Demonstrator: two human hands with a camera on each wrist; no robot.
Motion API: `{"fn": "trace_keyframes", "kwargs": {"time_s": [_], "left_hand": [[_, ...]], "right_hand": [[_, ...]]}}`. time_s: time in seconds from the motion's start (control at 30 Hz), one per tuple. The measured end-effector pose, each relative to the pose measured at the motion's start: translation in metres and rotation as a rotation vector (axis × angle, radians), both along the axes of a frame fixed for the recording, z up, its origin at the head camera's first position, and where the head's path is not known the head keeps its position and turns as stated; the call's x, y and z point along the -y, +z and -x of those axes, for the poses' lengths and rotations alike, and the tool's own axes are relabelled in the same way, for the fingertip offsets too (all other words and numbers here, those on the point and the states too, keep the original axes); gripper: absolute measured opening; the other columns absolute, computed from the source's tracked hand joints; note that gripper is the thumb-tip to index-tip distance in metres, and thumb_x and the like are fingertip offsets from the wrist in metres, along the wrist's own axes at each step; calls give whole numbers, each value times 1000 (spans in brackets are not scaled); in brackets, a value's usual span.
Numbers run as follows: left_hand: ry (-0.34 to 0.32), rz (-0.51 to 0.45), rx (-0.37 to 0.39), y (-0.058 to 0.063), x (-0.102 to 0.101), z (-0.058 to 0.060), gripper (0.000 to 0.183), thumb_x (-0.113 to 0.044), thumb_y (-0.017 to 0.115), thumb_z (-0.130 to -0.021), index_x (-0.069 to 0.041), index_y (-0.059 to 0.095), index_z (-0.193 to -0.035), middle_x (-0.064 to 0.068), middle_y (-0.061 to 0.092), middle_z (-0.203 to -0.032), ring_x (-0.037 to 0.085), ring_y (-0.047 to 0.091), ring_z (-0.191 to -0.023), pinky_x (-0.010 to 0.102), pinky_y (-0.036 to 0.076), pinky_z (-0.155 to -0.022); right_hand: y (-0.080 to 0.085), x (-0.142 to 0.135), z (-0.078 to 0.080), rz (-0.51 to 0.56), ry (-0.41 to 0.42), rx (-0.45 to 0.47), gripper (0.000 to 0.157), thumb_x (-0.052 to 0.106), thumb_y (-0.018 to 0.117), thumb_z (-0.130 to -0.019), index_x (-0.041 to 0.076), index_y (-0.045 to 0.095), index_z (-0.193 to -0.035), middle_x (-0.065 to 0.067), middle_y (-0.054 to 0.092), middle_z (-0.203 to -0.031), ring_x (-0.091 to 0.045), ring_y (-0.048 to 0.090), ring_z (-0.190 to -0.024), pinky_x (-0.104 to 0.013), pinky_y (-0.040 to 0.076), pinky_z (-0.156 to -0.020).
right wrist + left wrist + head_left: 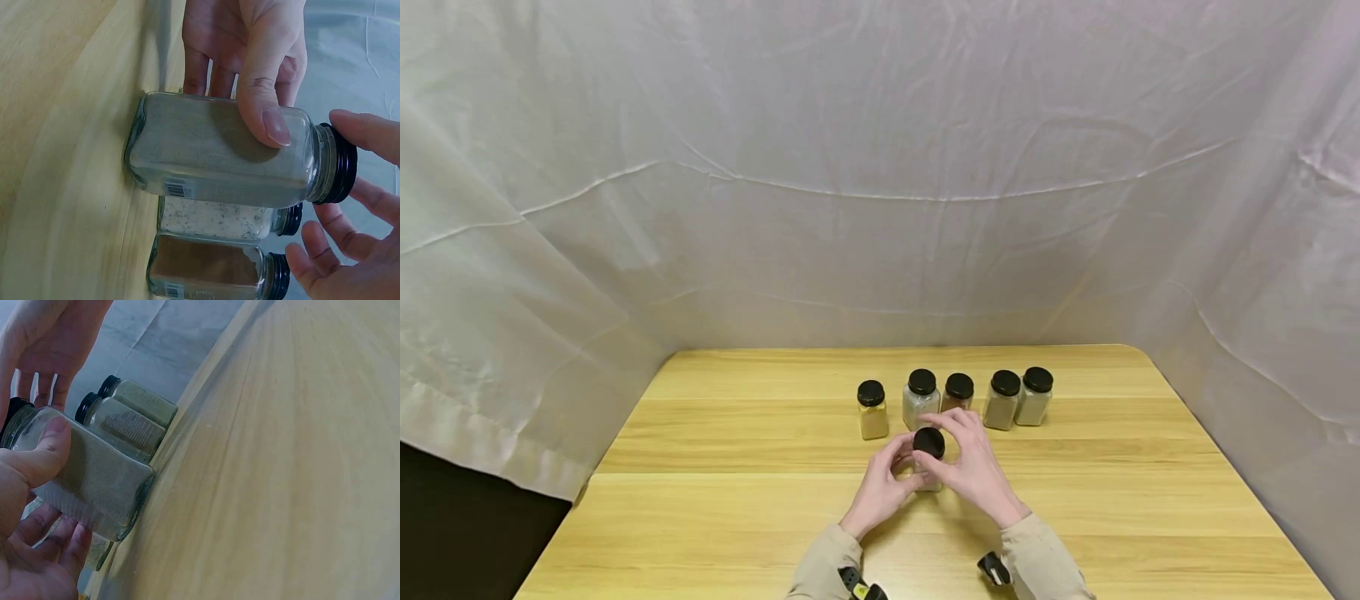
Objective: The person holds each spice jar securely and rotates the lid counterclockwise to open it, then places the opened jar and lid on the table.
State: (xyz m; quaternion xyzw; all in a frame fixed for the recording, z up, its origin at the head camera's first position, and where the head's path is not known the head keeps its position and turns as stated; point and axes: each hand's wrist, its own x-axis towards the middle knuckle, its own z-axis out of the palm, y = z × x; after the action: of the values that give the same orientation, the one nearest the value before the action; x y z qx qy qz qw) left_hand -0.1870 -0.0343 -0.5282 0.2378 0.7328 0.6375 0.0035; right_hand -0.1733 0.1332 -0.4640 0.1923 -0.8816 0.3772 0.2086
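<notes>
A clear, squarish glass jar of greyish powder (187,144) is gripped upright by the left hand (880,492) in front of a row of black-lidded glass jars (1002,410), its round black lid (344,167) pinched by the right hand (977,468). Lid-turning seems in hand, calling for steady support. Contact with the pale wooden worktop (737,517) can hardly be judged.

Jar (929,442) on the tabletop (700,517), between my left hand (880,490) and my right hand (976,471); behind it, five other jars (958,386) in a row, with the cloth backdrop (880,258) behind them.
</notes>
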Motion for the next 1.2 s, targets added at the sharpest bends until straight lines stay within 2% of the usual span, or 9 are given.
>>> {"fn": "trace_keyframes", "kwargs": {"time_s": [0.1,0.23,0.4,0.53,0.73,0.9,1.03,1.2], "left_hand": [[-6,-11,-7,-1,0,1,51,-7,76,-89,1,55,-135,21,66,-128,32,65,-118,34,53,-108],[-7,-5,-16,-2,0,2,50,-5,76,-88,0,56,-134,21,66,-127,26,65,-119,33,54,-108],[3,10,25,1,-1,1,51,2,74,-86,-4,57,-134,17,67,-126,11,63,-116,26,52,-108],[6,19,33,1,-1,1,52,4,73,-86,-4,57,-135,16,68,-125,8,62,-115,26,51,-109],[3,16,1,-1,-1,1,49,-3,74,-89,-1,56,-134,19,67,-126,16,64,-116,30,52,-109],[-6,-2,15,-1,0,1,51,-6,75,-89,2,55,-134,22,66,-128,27,66,-117,32,53,-108],[-10,-4,16,0,1,1,50,-4,75,-88,1,56,-134,21,66,-127,27,65,-117,31,53,-108],[-9,-4,26,0,0,1,52,5,73,-86,0,56,-135,21,67,-124,16,65,-115,27,52,-109]], "right_hand": [[0,-1,0,-17,27,-43,44,14,84,-76,11,71,-119,-2,68,-107,-21,54,-108,-43,47,-93],[0,-2,0,-30,73,-60,44,12,81,-76,11,71,-120,-4,67,-114,-23,53,-110,-44,47,-93],[2,-1,-1,-15,75,5,48,21,84,-78,11,69,-123,-6,63,-119,-21,50,-113,-44,47,-94],[2,-1,-2,3,36,43,52,26,87,-77,10,69,-124,-4,60,-115,-18,47,-110,-40,46,-92],[0,0,-1,0,1,21,51,23,88,-75,11,70,-122,-2,60,-106,-15,46,-104,-35,45,-88],[0,-1,-1,-19,20,-21,47,15,85,-76,11,71,-120,-3,63,-105,-18,50,-105,-37,45,-89],[1,-2,-1,-27,61,-26,48,15,83,-76,12,70,-122,-3,65,-112,-20,51,-110,-40,46,-92],[1,-1,-3,-15,61,13,50,25,85,-78,12,69,-124,-4,61,-117,-18,48,-112,-39,46,-93]]}}
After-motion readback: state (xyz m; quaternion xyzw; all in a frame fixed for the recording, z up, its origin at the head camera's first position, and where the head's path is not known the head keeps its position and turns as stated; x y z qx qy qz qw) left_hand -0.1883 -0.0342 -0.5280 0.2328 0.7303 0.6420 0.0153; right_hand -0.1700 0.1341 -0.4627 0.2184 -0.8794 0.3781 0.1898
